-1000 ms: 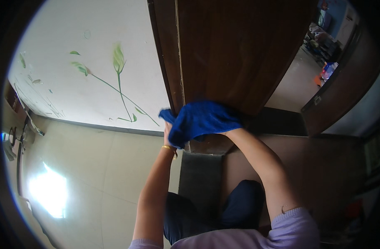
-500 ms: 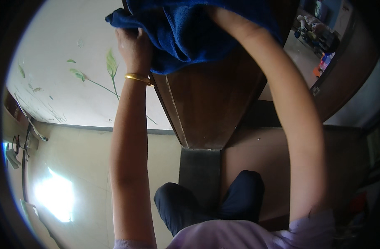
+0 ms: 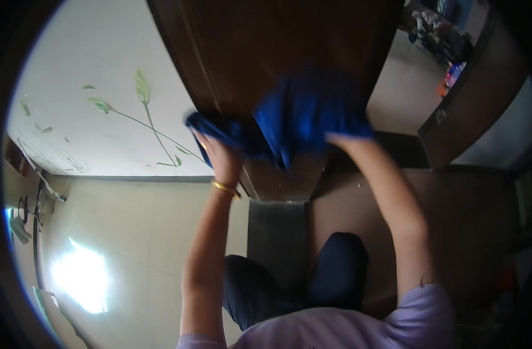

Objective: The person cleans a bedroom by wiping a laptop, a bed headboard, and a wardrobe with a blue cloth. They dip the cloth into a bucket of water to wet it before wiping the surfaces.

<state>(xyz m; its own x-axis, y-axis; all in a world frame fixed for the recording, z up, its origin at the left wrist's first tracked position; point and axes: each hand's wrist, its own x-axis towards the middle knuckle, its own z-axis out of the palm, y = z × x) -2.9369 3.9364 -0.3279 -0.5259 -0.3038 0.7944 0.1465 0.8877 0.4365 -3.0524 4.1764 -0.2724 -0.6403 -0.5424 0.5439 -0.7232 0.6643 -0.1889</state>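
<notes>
A blue towel (image 3: 306, 119), blurred by motion, lies bunched across the lower part of a dark brown wooden panel (image 3: 277, 43) between a wall and an open doorway. My left hand (image 3: 220, 157), with a gold bangle at its wrist, is closed around the towel's left end beside the panel's left edge. Cloth covers most of my right hand (image 3: 343, 139) at the right side of the panel. Its fingers are hidden under the towel.
To the left is a white wall (image 3: 51, 75) painted with green leaves. A dark floor strip (image 3: 276, 230) runs from the panel's foot toward my knees. Through the doorway at the right, a wooden door (image 3: 469, 110) and cluttered items (image 3: 437, 35) show.
Both hands have come down the panel toward me with the towel, uncovering the panel's upper part. My left hand has also shifted right.
</notes>
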